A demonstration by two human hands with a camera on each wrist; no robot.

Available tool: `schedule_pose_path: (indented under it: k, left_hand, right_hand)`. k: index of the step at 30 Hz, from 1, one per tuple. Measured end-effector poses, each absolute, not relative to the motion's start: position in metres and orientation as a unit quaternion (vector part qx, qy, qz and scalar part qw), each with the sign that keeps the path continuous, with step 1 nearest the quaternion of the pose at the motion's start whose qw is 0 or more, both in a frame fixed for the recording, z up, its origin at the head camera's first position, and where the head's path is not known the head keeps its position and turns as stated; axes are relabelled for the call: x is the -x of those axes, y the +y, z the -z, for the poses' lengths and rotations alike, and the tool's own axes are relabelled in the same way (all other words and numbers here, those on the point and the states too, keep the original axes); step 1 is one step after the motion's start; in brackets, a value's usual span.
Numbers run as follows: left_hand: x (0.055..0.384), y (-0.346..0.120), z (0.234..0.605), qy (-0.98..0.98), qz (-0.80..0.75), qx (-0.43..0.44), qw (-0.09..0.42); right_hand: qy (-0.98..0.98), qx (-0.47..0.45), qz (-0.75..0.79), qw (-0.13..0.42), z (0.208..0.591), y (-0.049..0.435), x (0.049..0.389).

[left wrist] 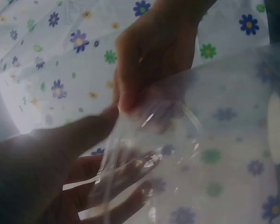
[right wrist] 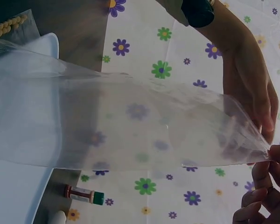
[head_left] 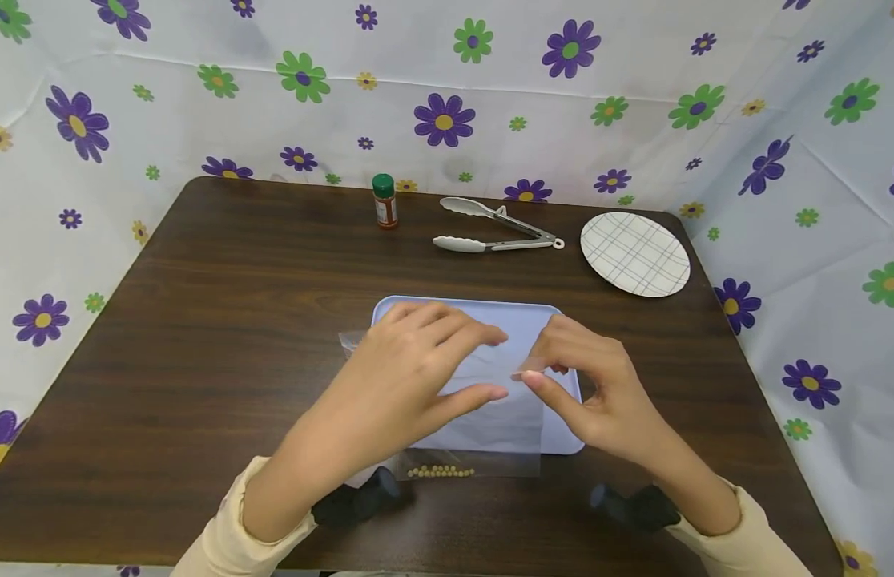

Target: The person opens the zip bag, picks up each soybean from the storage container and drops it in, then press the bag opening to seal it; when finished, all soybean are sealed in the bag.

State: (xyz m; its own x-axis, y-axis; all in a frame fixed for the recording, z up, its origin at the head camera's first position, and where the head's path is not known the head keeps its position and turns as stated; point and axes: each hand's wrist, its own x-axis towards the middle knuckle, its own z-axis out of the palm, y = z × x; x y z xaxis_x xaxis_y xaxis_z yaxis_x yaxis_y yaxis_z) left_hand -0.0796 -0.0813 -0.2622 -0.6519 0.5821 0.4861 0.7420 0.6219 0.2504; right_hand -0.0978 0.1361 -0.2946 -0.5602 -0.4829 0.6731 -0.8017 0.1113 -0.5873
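Observation:
A clear plastic bag (head_left: 490, 401) lies over a light blue tray (head_left: 562, 425) in the head view. Small yellow beads (head_left: 440, 471) sit in a row at its near end, off the tray. My left hand (head_left: 499, 365) pinches the bag's far edge between thumb and fingers. My right hand (head_left: 526, 377) pinches the same edge just to the right. In the left wrist view the bag (left wrist: 200, 154) is spread between my left hand (left wrist: 100, 168) and right hand (left wrist: 149, 56). The right wrist view shows the bag (right wrist: 130, 126) stretched to my right hand's fingertips (right wrist: 266, 186).
A green-capped spice bottle (head_left: 384, 200), white-tipped tongs (head_left: 490, 228) and a checked round plate (head_left: 634, 254) stand along the far side of the dark wooden table (head_left: 202, 336). Flowered cloth walls surround the table.

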Motion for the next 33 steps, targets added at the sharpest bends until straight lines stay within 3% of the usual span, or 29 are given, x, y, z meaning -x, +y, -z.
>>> schedule_pose_path:
  k: [20, 33]
  left_hand:
    - [0.086, -0.07, 0.272, -0.87, 0.292, 0.367, 0.15]
    - [0.084, -0.065, 0.275, -0.871, 0.29, 0.348, 0.188]
  right_hand:
    - [-0.767, -0.414, -0.448, 0.2, 0.294, 0.14, 0.099]
    - [-0.757, -0.433, -0.444, 0.205, 0.295, 0.137, 0.1]
